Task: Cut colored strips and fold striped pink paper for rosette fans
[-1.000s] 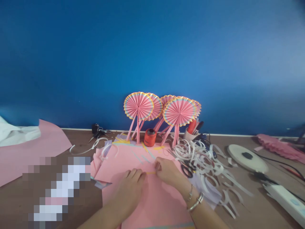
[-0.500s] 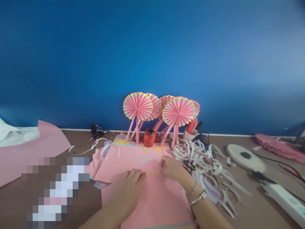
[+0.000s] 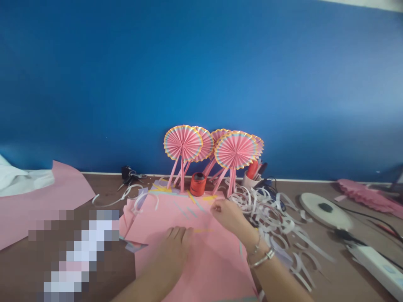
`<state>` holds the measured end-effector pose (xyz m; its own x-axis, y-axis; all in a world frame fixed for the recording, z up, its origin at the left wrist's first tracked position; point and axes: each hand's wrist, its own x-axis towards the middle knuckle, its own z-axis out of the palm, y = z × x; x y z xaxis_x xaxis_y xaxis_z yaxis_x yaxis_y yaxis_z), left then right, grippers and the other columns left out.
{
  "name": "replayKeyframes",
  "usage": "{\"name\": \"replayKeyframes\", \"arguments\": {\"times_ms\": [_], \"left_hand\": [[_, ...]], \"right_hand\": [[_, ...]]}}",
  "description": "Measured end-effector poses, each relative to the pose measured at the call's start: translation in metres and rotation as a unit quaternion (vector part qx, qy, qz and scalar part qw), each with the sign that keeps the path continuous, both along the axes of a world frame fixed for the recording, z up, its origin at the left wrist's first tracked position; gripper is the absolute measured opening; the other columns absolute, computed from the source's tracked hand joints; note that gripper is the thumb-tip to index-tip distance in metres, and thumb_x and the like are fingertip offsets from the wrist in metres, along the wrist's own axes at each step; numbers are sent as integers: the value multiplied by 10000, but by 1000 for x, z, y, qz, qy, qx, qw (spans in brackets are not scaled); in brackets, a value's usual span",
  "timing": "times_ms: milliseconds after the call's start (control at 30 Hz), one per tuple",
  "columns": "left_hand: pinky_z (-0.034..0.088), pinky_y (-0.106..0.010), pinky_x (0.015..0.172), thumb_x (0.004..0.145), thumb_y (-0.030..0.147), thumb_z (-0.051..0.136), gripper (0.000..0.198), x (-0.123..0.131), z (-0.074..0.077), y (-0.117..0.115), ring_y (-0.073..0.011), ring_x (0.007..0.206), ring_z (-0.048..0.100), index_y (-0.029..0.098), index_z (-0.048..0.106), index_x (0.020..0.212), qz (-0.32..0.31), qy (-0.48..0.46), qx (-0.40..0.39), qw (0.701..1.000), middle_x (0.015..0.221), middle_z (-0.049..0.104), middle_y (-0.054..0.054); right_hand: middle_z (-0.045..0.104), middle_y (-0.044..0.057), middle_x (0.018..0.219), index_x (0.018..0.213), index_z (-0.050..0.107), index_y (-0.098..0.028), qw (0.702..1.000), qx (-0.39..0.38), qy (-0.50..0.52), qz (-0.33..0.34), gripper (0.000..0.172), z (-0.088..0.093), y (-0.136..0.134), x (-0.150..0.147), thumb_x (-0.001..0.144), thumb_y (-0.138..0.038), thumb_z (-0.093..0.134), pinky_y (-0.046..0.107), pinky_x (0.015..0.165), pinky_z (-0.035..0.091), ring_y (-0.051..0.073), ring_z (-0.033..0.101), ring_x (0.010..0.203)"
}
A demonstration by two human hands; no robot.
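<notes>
My left hand point(image 3: 176, 251) lies flat on a large sheet of pink paper point(image 3: 214, 264), its fingers stretched forward. My right hand point(image 3: 229, 216) is closed over the paper's right part, with the fingers curled in. Whatever it may hold is hidden. A short yellow strip point(image 3: 203, 230) shows on the pink surface between the hands. Beyond them, a second pink sheet point(image 3: 157, 218) has thin blue strips lying on it. A bracelet point(image 3: 263, 258) circles my right wrist.
Pink pleated paper fans point(image 3: 236, 152) lean near the blue wall behind an orange thread spool point(image 3: 198, 186). Curled white paper strips point(image 3: 267, 205) heap at the right, beside a round pale disc point(image 3: 324, 209) and a power strip point(image 3: 378, 268). Keys point(image 3: 129, 174) lie back left.
My right hand has lifted slightly away from me. My left hand stays in nearly the same place on the paper. The whole view has tilted slightly upward.
</notes>
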<state>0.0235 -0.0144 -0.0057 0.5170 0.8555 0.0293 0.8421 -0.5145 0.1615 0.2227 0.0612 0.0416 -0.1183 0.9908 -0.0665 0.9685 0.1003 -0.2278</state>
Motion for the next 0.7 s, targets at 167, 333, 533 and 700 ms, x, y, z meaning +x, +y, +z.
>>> {"name": "replayKeyframes", "arguments": {"times_ms": [167,333,533,700], "left_hand": [[373,-370,819,805,10,383,452,1,6,0,-219,921,493,230,486,1186,-32,16,-23,999,1040,544,-69],[364,-382,820,820,49,413,568,0,0,1,-243,990,452,321,368,1316,-66,18,2,998,1134,498,-80],[329,-367,860,862,143,450,391,-1,3,4,-240,1069,429,260,461,1235,-168,-5,18,986,1243,506,-56],[346,-351,800,867,153,446,219,-2,2,4,-223,952,489,198,580,1033,-183,-20,23,983,1031,609,-69]], "right_hand": [[699,141,887,864,683,-145,996,23,-56,70,236,-3,16,-35,826,-289,499,288,671,399,248,644,838],[688,194,874,840,688,-96,991,34,-69,110,212,-16,31,-52,804,-231,528,333,738,416,276,639,869],[686,175,858,848,666,-98,994,51,-24,92,170,-21,35,-52,755,-169,543,320,713,408,260,634,831],[668,60,775,787,617,-144,995,63,70,37,196,-12,24,-28,783,-167,422,229,593,381,165,603,732]]}}
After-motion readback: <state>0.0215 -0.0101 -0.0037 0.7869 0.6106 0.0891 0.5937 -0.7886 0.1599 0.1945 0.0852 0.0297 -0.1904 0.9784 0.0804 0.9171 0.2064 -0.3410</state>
